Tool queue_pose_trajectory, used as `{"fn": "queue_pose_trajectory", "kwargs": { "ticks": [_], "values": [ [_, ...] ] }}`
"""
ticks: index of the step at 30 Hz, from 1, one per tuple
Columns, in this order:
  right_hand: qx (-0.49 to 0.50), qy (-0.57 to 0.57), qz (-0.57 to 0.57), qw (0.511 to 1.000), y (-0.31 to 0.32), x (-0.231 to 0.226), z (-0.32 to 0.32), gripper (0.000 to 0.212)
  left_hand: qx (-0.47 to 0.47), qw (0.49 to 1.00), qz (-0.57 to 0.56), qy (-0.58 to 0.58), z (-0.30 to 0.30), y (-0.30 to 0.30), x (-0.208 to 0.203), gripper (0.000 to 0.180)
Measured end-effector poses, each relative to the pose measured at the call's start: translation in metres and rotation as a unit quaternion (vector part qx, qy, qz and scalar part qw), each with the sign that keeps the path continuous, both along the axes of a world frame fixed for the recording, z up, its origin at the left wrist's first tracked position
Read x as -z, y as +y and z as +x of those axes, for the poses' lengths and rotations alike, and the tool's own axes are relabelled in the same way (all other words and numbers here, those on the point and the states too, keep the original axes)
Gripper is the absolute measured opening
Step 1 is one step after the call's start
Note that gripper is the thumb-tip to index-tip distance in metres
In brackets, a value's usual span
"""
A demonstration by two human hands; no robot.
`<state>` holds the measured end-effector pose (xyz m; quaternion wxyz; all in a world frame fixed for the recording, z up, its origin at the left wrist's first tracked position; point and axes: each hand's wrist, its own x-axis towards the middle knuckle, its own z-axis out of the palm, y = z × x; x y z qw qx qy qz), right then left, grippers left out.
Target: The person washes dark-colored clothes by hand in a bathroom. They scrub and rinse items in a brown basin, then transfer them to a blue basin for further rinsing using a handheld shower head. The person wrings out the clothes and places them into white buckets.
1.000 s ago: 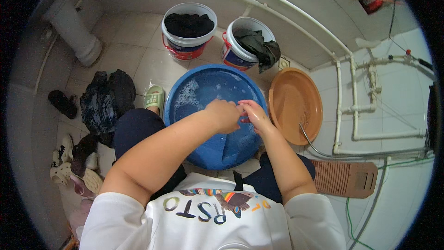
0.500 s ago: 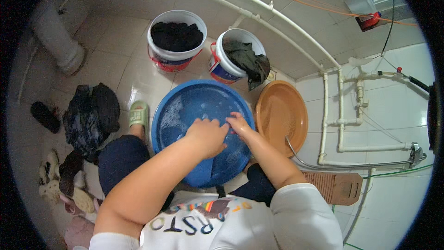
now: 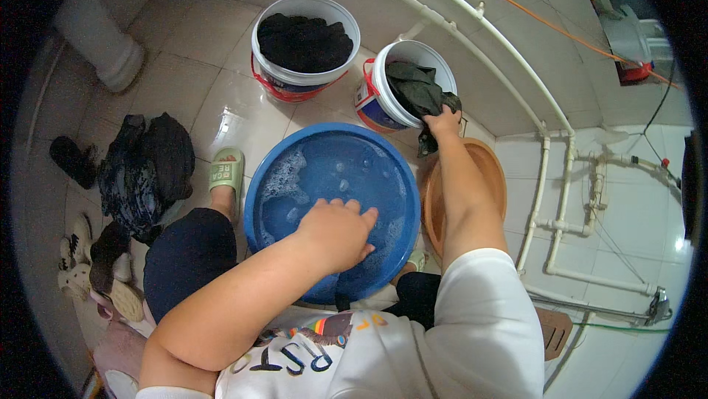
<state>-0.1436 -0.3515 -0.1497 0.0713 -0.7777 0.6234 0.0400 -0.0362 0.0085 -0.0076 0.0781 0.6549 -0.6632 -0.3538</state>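
Observation:
My right hand (image 3: 444, 122) has its fingers closed on the edge of a dark grey-green cloth (image 3: 420, 89), which hangs over the rim of a white bucket (image 3: 378, 78). Part of that cloth droops outside the bucket. Held low over the large blue basin (image 3: 253, 200) is my left hand (image 3: 339, 233), palm down with fingers somewhat apart and nothing visible in it. Water with patches of foam (image 3: 286, 178) fills the basin.
Another white bucket (image 3: 263, 56) with black cloth (image 3: 306, 43) stands at the back. My right forearm partly covers an orange-brown basin (image 3: 494, 170). Dark wet garments (image 3: 151, 174) and shoes (image 3: 77, 277) lie at left. White pipes (image 3: 542, 178) run along the right wall.
My right hand has gone from the blue basin up and right to the cloth in the bucket, and taken hold of it. The left hand stays over the basin.

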Motion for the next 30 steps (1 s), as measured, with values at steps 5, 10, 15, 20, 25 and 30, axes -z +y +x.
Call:
{"fn": "queue_pose_trajectory", "kwargs": {
  "ticks": [5, 10, 15, 20, 25, 30],
  "values": [
    [0.017, -0.124, 0.006, 0.992, -0.043, -0.002, 0.001, 0.046, -0.001, 1.000, -0.024, 0.004, 0.001, -0.006, -0.001, 0.054],
    [0.238, -0.546, 0.054, 0.802, -0.113, -0.040, -0.004, 0.031, 0.011, 1.000, 0.001, 0.029, -0.001, -0.012, -0.014, 0.051],
    [0.196, -0.685, 0.043, 0.700, -0.069, -0.182, 0.028, 0.028, 0.011, 0.999, -0.034, 0.002, -0.005, -0.005, -0.005, 0.052],
    [0.132, -0.729, 0.011, 0.672, -0.043, -0.327, 0.016, 0.023, -0.001, 0.998, -0.064, -0.001, 0.001, 0.002, -0.019, 0.054],
    [0.028, -0.750, -0.052, 0.659, -0.052, -0.439, -0.019, 0.024, -0.007, 0.999, -0.043, -0.012, 0.008, 0.016, -0.033, 0.046],
    [-0.008, -0.751, -0.101, 0.652, 0.050, -0.545, -0.006, 0.028, -0.011, 0.998, -0.054, -0.037, 0.016, 0.030, -0.035, 0.048]
  ]
}}
